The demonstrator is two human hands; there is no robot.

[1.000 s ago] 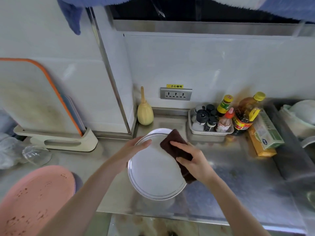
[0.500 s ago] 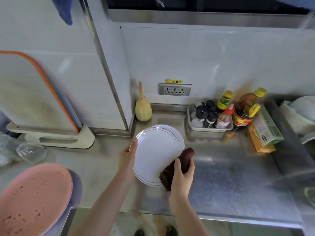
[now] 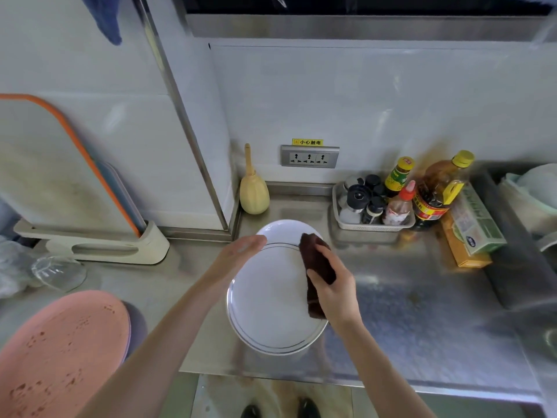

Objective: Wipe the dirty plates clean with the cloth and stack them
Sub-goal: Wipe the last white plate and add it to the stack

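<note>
A white plate with a thin dark rim line (image 3: 271, 309) is held tilted above the steel counter (image 3: 422, 327). My left hand (image 3: 238, 254) grips its upper left edge. My right hand (image 3: 334, 292) presses a dark brown cloth (image 3: 316, 260) against the plate's right side. Behind it a second white plate (image 3: 283, 232) lies on the counter, partly hidden. At the lower left a pink plate (image 3: 57, 351) with brown food specks lies on top of another plate whose purple edge shows.
A cutting board in a stand (image 3: 60, 182) and a glass bowl (image 3: 58, 273) are at the left. A straw brush (image 3: 253, 191), a condiment tray (image 3: 370, 206), bottles (image 3: 437, 191) and boxes (image 3: 470, 227) line the back wall. The counter's front edge runs below the plate.
My right hand has swept the cloth from the plate's lower right edge up to its upper right side. The plate has come nearer and tilted. My left hand keeps hold of its rim.
</note>
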